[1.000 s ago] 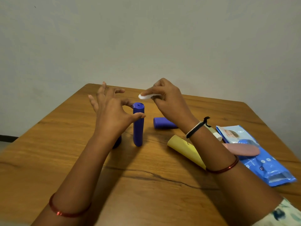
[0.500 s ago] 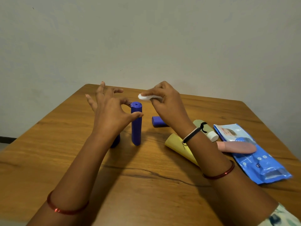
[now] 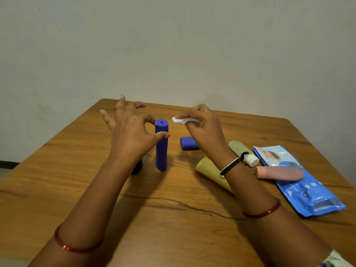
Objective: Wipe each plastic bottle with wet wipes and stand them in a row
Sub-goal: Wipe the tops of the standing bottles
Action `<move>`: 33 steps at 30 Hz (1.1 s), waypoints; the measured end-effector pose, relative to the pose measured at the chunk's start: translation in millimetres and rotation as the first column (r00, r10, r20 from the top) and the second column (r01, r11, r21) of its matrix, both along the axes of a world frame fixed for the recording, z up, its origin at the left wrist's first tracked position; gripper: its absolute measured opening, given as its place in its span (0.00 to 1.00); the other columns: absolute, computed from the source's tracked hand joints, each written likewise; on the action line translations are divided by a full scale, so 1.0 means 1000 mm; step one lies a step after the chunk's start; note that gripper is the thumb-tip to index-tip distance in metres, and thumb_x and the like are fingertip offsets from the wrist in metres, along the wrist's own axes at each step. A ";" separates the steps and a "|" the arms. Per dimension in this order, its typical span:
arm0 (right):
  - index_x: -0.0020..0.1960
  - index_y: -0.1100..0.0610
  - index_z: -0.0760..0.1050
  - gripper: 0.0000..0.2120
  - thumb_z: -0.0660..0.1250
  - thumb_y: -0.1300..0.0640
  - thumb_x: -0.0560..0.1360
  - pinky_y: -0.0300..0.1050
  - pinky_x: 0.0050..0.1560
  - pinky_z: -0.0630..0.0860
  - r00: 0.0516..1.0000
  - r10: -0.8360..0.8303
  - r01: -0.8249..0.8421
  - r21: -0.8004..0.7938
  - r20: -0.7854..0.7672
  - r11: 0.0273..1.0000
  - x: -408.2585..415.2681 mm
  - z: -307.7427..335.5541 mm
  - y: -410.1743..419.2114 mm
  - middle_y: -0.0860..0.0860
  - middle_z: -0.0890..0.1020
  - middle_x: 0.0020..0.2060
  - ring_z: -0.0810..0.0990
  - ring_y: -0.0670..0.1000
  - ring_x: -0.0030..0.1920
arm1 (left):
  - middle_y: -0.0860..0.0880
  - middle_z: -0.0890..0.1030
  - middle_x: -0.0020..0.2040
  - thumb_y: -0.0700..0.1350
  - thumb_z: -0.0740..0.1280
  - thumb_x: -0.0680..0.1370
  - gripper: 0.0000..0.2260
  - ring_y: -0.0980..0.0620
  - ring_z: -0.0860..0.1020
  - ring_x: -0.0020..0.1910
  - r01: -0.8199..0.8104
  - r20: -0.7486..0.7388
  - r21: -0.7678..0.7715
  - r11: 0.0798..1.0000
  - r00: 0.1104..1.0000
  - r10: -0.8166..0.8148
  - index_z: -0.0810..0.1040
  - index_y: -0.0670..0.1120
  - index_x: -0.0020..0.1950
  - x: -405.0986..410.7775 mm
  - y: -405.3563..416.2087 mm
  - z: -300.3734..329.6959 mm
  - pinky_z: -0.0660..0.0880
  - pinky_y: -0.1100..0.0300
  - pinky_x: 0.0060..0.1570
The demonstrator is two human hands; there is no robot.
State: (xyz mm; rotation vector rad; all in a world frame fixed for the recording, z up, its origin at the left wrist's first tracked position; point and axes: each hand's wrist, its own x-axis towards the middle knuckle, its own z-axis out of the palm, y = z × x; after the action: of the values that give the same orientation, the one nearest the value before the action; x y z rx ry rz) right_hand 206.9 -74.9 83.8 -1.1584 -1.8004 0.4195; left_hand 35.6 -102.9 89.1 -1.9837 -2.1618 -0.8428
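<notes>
A tall blue bottle (image 3: 161, 149) stands upright at the table's middle. My left hand (image 3: 131, 133) pinches its upper part between thumb and index finger, with the other fingers spread. My right hand (image 3: 204, 130) grips a bunched white wet wipe (image 3: 179, 120) just right of the bottle's cap, a small gap away. A second dark blue bottle (image 3: 137, 167) stands behind my left forearm, mostly hidden. Lying on the table are a short blue bottle (image 3: 187, 143), a yellow bottle (image 3: 209, 170), a green bottle with a white cap (image 3: 243, 152) and a pink bottle (image 3: 279, 173).
A blue wet wipes pack (image 3: 312, 195) lies at the right of the wooden table (image 3: 173, 218), with the pink bottle resting on it. A plain wall rises behind the table's far edge.
My right hand with the wipe has shifted slightly right and down, away from above the blue bottle's cap. My left hand keeps its pinch on the bottle.
</notes>
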 end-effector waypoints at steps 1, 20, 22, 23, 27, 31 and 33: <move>0.53 0.51 0.81 0.13 0.65 0.65 0.75 0.26 0.42 0.68 1.000 0.000 0.000 -0.004 0.002 1.000 0.000 0.000 0.000 0.49 0.73 0.46 0.71 0.41 0.44 | 0.53 0.64 0.74 0.65 0.71 0.66 0.19 0.48 0.44 0.77 0.001 -0.005 -0.003 1.000 1.000 -0.001 0.80 0.58 0.52 0.000 0.000 0.000 0.33 0.37 0.70; 0.56 0.55 0.79 0.13 0.66 0.66 0.74 0.29 0.47 0.72 0.985 0.077 -0.053 0.150 -0.157 0.987 -0.016 0.012 -0.020 0.47 0.79 0.49 0.76 0.40 0.49 | 0.52 0.69 0.71 0.61 0.68 0.72 0.30 0.50 0.64 0.72 0.057 0.303 0.234 0.971 0.944 -0.128 0.66 0.55 0.72 -0.038 -0.029 -0.006 0.64 0.52 0.66; 0.58 0.56 0.78 0.13 0.66 0.65 0.74 0.29 0.47 0.73 0.978 0.071 -0.037 0.176 -0.195 0.984 -0.021 0.012 -0.028 0.47 0.80 0.51 0.76 0.41 0.50 | 0.53 0.71 0.69 0.56 0.69 0.73 0.29 0.53 0.67 0.69 0.042 0.346 0.259 0.965 0.929 -0.133 0.64 0.55 0.73 -0.041 -0.034 -0.011 0.65 0.57 0.61; 0.58 0.56 0.78 0.13 0.66 0.65 0.74 0.30 0.47 0.73 0.975 0.064 -0.021 0.200 -0.214 0.980 -0.024 0.012 -0.032 0.46 0.79 0.52 0.77 0.42 0.50 | 0.54 0.71 0.68 0.55 0.69 0.74 0.29 0.55 0.68 0.67 0.036 0.363 0.269 0.962 0.922 -0.137 0.64 0.56 0.73 -0.044 -0.037 -0.014 0.65 0.58 0.60; 0.57 0.57 0.78 0.12 0.68 0.63 0.74 0.35 0.46 0.75 0.985 0.053 0.006 0.338 -0.166 0.941 -0.042 0.009 -0.047 0.44 0.79 0.49 0.76 0.43 0.49 | 0.54 0.73 0.67 0.54 0.69 0.74 0.28 0.59 0.68 0.64 0.048 0.389 0.236 0.971 0.911 -0.139 0.65 0.56 0.72 -0.058 -0.046 -0.027 0.67 0.57 0.58; 0.57 0.58 0.79 0.11 0.67 0.63 0.75 0.29 0.43 0.72 0.986 0.106 -0.051 0.371 -0.129 0.927 -0.064 0.005 -0.056 0.45 0.81 0.48 0.76 0.41 0.47 | 0.54 0.75 0.65 0.53 0.70 0.74 0.24 0.61 0.68 0.61 0.055 0.389 0.183 0.982 0.913 -0.124 0.69 0.54 0.69 -0.073 -0.053 -0.036 0.66 0.59 0.56; 0.58 0.57 0.78 0.12 0.67 0.62 0.75 0.30 0.43 0.72 0.989 0.088 -0.039 0.363 -0.121 0.931 -0.073 0.003 -0.056 0.48 0.83 0.48 0.77 0.41 0.46 | 0.54 0.76 0.64 0.53 0.70 0.73 0.23 0.61 0.70 0.62 0.065 0.428 0.150 0.987 0.895 -0.123 0.72 0.54 0.67 -0.079 -0.056 -0.038 0.66 0.61 0.56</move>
State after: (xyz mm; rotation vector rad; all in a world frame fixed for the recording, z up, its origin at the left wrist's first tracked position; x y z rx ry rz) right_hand 133.5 -131.0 86.8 -0.7983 -1.7103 0.1876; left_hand -43.3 -158.4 50.9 -1.9956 -2.1530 -1.5355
